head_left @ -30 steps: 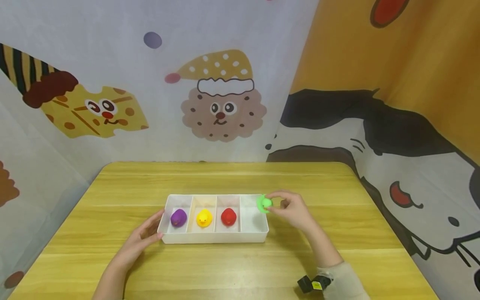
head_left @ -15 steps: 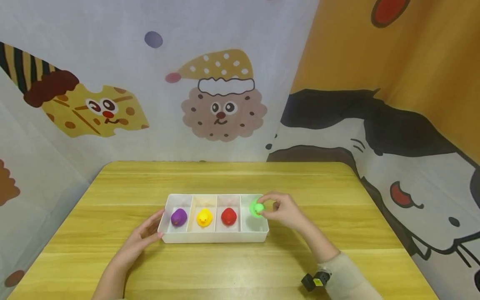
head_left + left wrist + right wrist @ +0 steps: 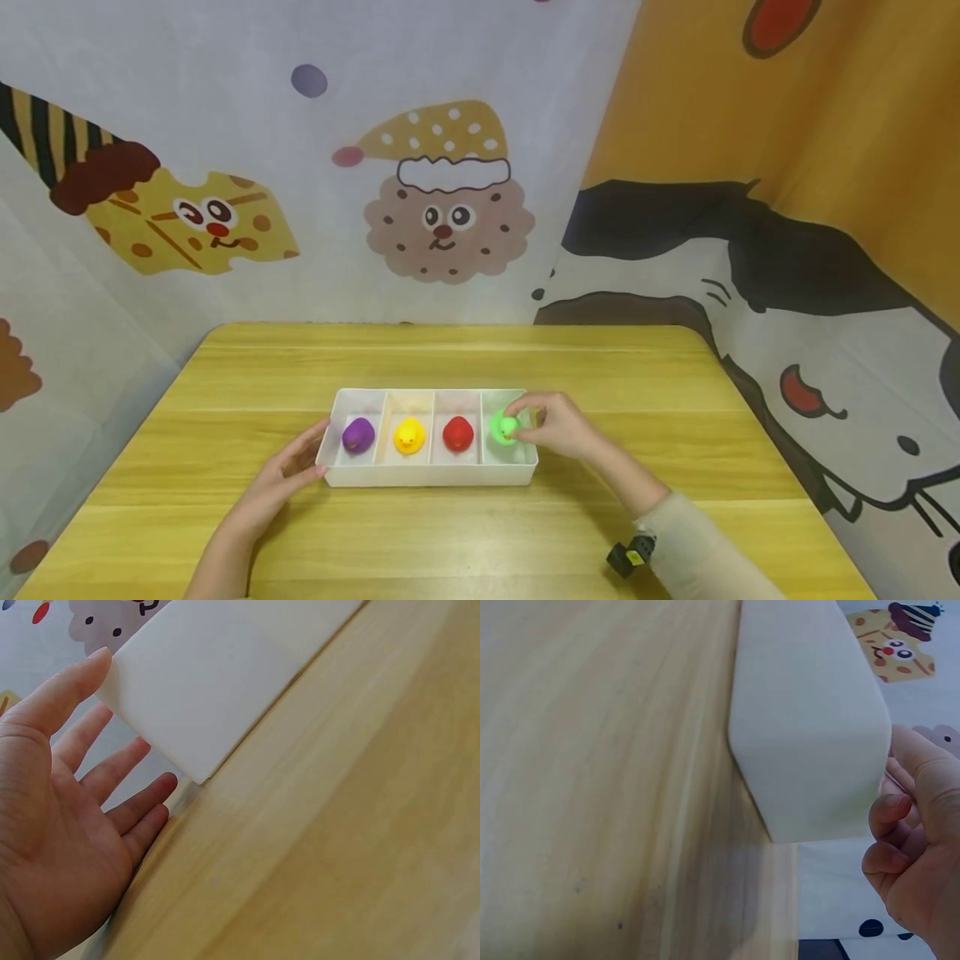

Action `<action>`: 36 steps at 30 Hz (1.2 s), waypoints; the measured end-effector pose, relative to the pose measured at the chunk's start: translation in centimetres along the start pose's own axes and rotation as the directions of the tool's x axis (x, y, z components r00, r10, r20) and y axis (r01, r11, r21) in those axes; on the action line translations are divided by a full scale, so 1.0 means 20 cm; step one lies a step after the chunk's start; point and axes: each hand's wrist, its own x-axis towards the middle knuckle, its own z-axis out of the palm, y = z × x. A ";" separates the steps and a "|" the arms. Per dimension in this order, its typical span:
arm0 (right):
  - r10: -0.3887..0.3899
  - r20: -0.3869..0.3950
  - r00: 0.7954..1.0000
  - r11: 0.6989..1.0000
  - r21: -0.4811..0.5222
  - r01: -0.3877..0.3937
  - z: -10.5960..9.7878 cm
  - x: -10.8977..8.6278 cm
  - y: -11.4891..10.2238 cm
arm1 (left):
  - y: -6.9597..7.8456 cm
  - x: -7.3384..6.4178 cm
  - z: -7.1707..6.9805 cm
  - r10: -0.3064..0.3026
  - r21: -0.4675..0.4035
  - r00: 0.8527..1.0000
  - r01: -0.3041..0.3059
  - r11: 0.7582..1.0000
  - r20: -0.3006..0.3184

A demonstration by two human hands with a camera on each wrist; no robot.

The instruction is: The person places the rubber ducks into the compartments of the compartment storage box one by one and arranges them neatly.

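Note:
A white tray (image 3: pixel 427 476) with a row of compartments stands on the table. My left hand (image 3: pixel 279 475) rests against its left end; in the left wrist view that hand (image 3: pixel 82 795) has its fingers mostly straight, thumb at the tray's corner. A green rubber duck (image 3: pixel 504 427) is in the rightmost compartment, pinched between thumb and index finger of my right hand (image 3: pixel 561 427), which reaches over the right rim. The right wrist view shows my right hand (image 3: pixel 922 832) beyond the tray's outer wall (image 3: pixel 810 765), which hides the duck.
A purple duck (image 3: pixel 358 435), a yellow duck (image 3: pixel 408 436) and a red duck (image 3: pixel 457 433) sit singly in the other compartments. The wooden table (image 3: pixel 420 542) meets a cartoon-printed cloth (image 3: pixel 450 300) at the back. A small black device (image 3: pixel 632 556) is at my right wrist.
My right hand has carried the green duck left and down from the tray's right rim into the rightmost compartment. The left hand and the tray have stayed in place.

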 end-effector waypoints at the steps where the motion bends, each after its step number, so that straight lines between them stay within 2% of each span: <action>1: 0.007 0.009 1.000 1.000 -0.008 -0.007 0.00 0.00 0.01 | 0.00 0.00 0.00 -0.001 0.000 1.000 0.001 1.000 0.000; 10: 0.060 0.035 0.998 0.994 -0.093 -0.057 0.02 0.01 0.03 | 0.00 0.00 0.00 -0.016 0.002 1.000 0.016 1.000 -0.003; 21: 0.059 0.043 0.997 0.984 -0.173 -0.050 0.03 0.03 0.01 | 0.01 0.00 0.00 -0.030 0.013 1.000 0.030 0.999 -0.009; 36: 0.106 0.064 0.992 0.963 -0.254 -0.087 0.04 0.05 -0.04 | 0.01 0.00 0.00 -0.014 0.009 1.000 0.014 1.000 -0.001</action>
